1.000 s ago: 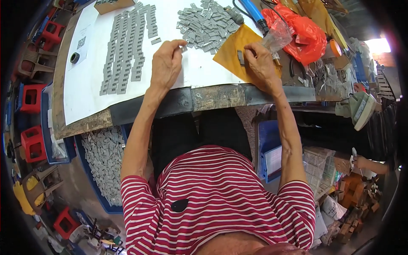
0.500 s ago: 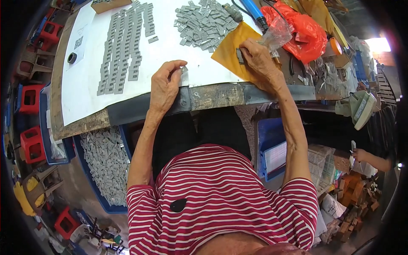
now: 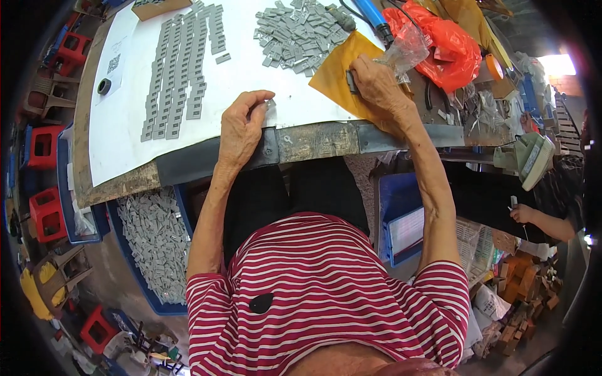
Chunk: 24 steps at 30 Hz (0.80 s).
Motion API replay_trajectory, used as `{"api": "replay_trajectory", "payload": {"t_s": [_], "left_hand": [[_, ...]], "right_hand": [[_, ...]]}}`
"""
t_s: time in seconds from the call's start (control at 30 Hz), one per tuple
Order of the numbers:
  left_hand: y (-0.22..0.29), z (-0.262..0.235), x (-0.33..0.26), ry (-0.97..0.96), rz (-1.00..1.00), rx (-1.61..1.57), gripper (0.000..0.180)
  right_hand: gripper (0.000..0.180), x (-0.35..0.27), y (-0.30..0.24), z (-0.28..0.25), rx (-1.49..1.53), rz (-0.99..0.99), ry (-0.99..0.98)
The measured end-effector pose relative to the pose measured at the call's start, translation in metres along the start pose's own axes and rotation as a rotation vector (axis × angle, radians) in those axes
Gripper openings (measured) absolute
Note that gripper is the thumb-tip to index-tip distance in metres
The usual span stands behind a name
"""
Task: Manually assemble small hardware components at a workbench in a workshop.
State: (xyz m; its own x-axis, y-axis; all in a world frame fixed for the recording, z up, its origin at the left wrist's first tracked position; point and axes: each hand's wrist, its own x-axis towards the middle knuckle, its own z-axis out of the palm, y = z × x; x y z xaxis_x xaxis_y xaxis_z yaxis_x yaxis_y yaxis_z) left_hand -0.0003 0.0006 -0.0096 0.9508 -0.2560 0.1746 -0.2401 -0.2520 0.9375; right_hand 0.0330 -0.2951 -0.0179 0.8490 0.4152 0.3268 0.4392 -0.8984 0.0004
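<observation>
My right hand (image 3: 381, 91) is closed on a small grey rectangular piece (image 3: 352, 82), pressed against a yellow-brown sheet (image 3: 332, 69) at the table's near edge. My left hand (image 3: 241, 128) rests by the same edge, its fingers curled toward the thumb. Something small and pale shows at its fingertips, too small to name. Ahead of my hands lies a loose heap of grey rectangular pieces (image 3: 301, 37). To the left, similar pieces stand in several long overlapping rows (image 3: 169, 81) on the white paper (image 3: 232, 78), with a single piece (image 3: 223, 58) beside them.
A black ring (image 3: 105, 86) lies at left, a cardboard box (image 3: 160, 7) at the back. A blue tool (image 3: 376, 22) and a red plastic bag (image 3: 451, 50) lie at right. Below the table stands a blue bin (image 3: 153, 307) of grey pieces. Another person's hand (image 3: 522, 214) is at right.
My hands stay almost in place, the right still on the grey piece. The view has shifted slightly. At right, the other person's hand has moved a little left and up.
</observation>
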Motion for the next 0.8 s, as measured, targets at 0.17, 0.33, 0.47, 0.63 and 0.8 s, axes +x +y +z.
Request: {"api": "replay_trajectory", "payload": {"t_s": [0.17, 0.33, 0.47, 0.63, 0.8], "left_hand": [[-0.009, -0.008, -0.009, 0.043, 0.001, 0.034, 0.02], [-0.004, 0.0, -0.001, 0.014, 0.021, -0.005, 0.02], [-0.006, -0.001, -0.003, 0.072, -0.026, -0.076, 0.022], [0.001, -0.002, -0.001, 0.03, -0.132, -0.225, 0.022], [0.006, -0.007, -0.003, 0.001, -0.207, -0.354, 0.022]], "right_hand": [[0.004, 0.01, -0.009, 0.017, 0.042, -0.057, 0.011], [0.005, 0.001, -0.001, 0.0, 0.013, -0.019, 0.026], [0.008, 0.003, -0.009, -0.009, 0.223, 0.056, 0.055], [0.011, 0.001, -0.005, -0.012, 0.453, 0.178, 0.114], [0.02, 0.009, -0.014, -0.027, 1.088, 0.681, -0.071]]}}
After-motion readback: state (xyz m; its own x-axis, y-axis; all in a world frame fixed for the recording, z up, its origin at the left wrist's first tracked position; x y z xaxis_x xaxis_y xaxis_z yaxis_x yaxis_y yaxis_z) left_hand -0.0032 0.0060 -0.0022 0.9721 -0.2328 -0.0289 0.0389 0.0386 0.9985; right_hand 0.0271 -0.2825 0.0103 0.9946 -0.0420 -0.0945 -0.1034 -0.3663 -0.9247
